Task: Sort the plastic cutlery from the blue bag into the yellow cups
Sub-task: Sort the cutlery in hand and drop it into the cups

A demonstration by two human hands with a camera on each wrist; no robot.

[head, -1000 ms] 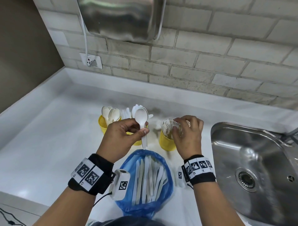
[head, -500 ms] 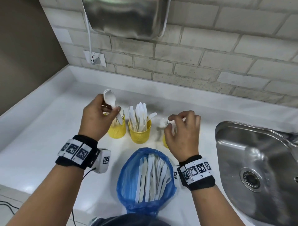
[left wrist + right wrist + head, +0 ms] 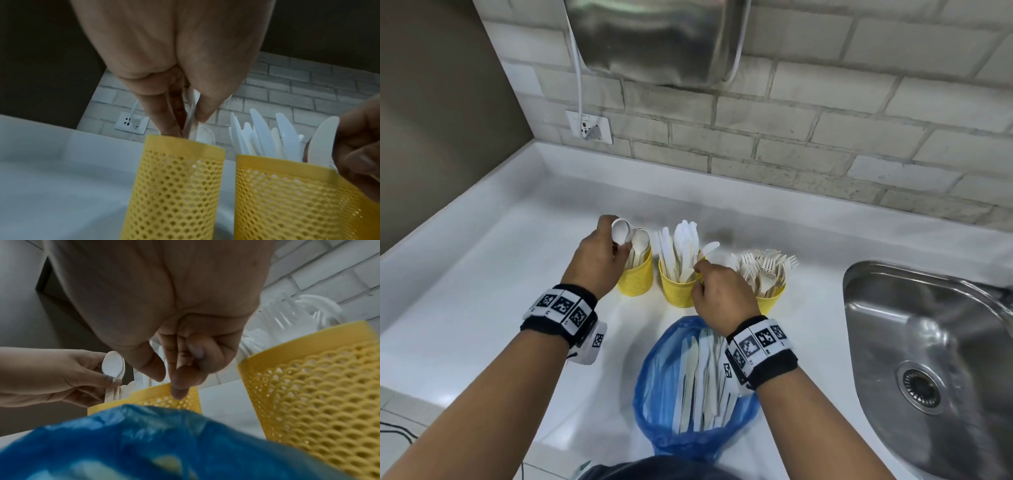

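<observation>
Three yellow mesh cups stand in a row on the white counter. My left hand pinches a white spoon by its neck, with the handle down inside the left cup among other spoons; the left wrist view shows the hand and the spoon over that cup. The middle cup holds knives, the right cup forks. My right hand hovers by the middle cup's rim above the blue bag. Its fingers are loosely curled and hold nothing.
A steel sink lies to the right. On the brick wall hang a metal unit and a socket with a cable. White knives lie in the bag. The counter's raised edge runs along the left.
My left hand carried the spoon left from in front of the middle cup and lowered it into the left cup. My right hand left the fork cup and moved left, towards the bag.
</observation>
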